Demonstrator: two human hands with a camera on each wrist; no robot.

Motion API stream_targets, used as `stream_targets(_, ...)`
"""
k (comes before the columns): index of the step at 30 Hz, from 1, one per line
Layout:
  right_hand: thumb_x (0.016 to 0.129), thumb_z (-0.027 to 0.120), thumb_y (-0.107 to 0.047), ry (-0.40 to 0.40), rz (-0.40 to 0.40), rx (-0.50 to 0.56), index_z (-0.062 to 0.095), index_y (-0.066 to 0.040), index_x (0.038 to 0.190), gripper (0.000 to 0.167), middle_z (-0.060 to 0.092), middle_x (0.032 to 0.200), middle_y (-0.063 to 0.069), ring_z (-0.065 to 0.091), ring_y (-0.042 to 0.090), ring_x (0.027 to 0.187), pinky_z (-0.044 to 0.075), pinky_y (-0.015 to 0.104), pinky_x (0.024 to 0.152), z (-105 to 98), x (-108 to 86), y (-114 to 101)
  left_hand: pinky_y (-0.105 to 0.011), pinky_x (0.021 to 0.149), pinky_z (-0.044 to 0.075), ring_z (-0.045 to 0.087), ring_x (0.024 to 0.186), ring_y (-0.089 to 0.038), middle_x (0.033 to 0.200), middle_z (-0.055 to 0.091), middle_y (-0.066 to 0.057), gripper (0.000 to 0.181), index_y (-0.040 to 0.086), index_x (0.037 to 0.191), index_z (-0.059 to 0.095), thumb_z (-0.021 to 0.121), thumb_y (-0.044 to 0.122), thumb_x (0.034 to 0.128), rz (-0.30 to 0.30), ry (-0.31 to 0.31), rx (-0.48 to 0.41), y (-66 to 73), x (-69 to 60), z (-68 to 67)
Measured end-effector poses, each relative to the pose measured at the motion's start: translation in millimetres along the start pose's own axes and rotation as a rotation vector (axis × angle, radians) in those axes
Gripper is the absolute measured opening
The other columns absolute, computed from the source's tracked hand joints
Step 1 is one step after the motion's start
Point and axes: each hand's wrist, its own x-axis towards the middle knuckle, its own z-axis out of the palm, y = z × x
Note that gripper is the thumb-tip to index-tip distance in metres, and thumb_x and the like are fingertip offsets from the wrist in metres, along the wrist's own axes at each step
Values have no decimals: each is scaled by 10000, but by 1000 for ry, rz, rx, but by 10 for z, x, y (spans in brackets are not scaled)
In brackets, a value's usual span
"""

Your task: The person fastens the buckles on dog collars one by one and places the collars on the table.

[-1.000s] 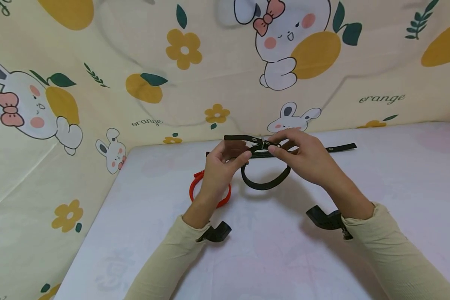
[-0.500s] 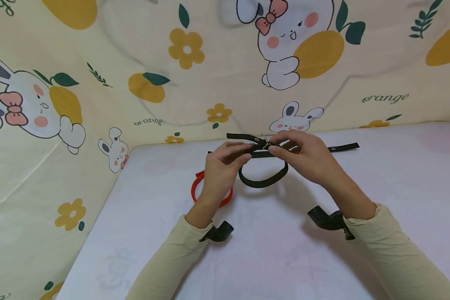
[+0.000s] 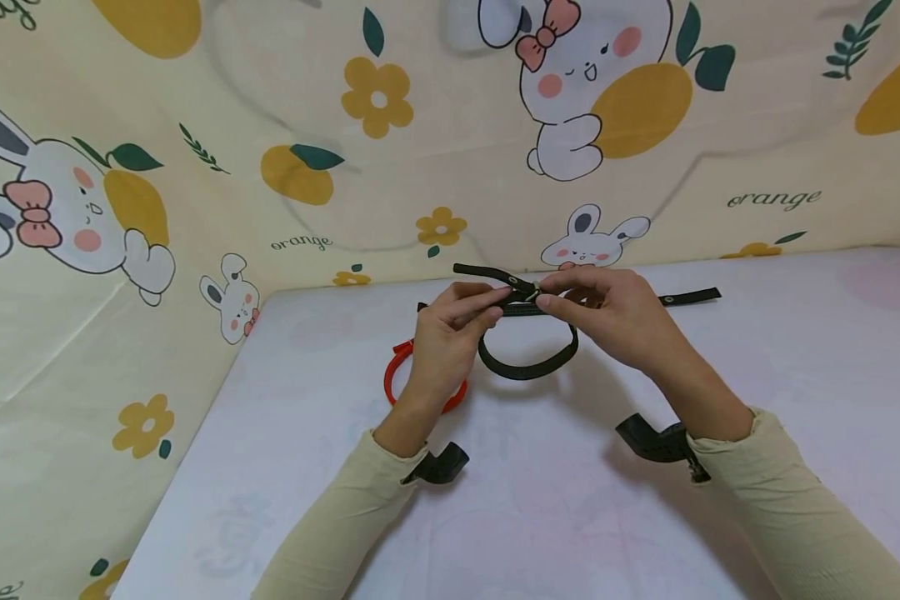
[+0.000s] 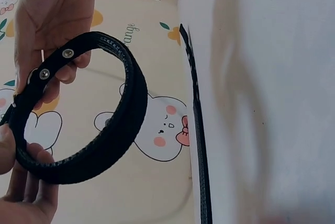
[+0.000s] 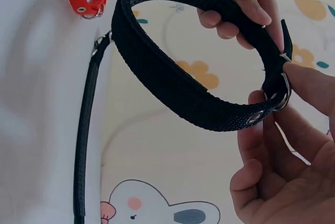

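A black dog collar [image 3: 528, 370], looped and buckled, hangs just above the table between both hands. My left hand [image 3: 444, 337] pinches it beside the buckle; in the left wrist view its fingers [image 4: 30, 192] are at the lower left. My right hand [image 3: 613, 315] grips the other side, thumb and fingertips by the metal buckle and D-ring [image 5: 288, 96]. The strap's free tail [image 3: 478, 270] sticks out up and left. Metal eyelets [image 4: 67, 54] show on the band. Whether the tail is fully through the buckle is hard to tell.
A second black collar strap [image 3: 692, 297] lies stretched out along the back of the white table [image 3: 525, 500]. A looped red collar [image 3: 453, 402] lies on it behind my left wrist. A patterned cloth [image 3: 390, 183] rises along the back and left. Each wrist carries a black camera mount [image 3: 442, 463].
Both hands stay at the buckle with only small finger shifts. The left fingers have straightened somewhat along the strap, and the tail is slightly higher. The whole view has drifted a little.
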Motion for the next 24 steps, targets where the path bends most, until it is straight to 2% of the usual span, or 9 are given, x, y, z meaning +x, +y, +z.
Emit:
stream_targets(7, 962, 657, -367, -71, -41, 15, 686, -176, 1226, 326, 658, 1246, 53, 638, 190, 1003, 477, 197, 775, 3, 16, 15, -167, 785, 537, 631, 887, -198, 1117, 632, -147, 268, 27, 1161, 735, 654, -32, 912, 47, 33, 74, -1, -18, 11)
stream_targets(11, 951, 681, -319, -114, -50, 50, 654, -143, 1264, 360, 667, 1234, 73, 643, 189, 1060, 479, 156, 822, 1, 25, 21, -161, 795, 526, 606, 928, -192, 1118, 619, -129, 282, 50, 1165, 739, 629, -44, 923, 52, 57, 106, 3, -24, 17)
stream_targets(15, 904, 746, -280, -109, -37, 74, 624, -109, 1271, 423, 664, 1185, 98, 624, 163, 1034, 476, 134, 822, -7, 33, 30, -175, 810, 525, 590, 985, -200, 1114, 618, -118, 275, 65, 1145, 753, 626, -43, 926, 50, 85, 127, 11, -20, 13)
stream_targets(18, 893, 759, -278, -79, -28, 79, 609, -86, 1258, 439, 657, 1181, 107, 616, 99, 1019, 470, 113, 839, -17, 39, 38, -206, 849, 553, 611, 1020, -203, 1139, 628, -105, 268, 70, 1159, 747, 633, -14, 931, 31, 94, 147, 21, -16, 4)
stream_targets(21, 906, 742, -293, -45, -5, 88, 607, -102, 1238, 406, 669, 1172, 88, 616, 16, 997, 479, 125, 826, -18, 40, 44, -264, 916, 565, 626, 1072, -194, 1181, 636, -86, 287, 71, 1215, 707, 646, 39, 937, -8, 70, 148, 25, -6, -4)
stream_targets(24, 916, 730, -301, -21, 15, 112, 589, -119, 1237, 395, 664, 1226, 61, 611, -31, 988, 479, 150, 804, -23, 41, 50, -283, 965, 550, 635, 1083, -178, 1213, 651, -70, 318, 85, 1250, 672, 677, 105, 934, -97, 27, 92, 30, 14, -15)
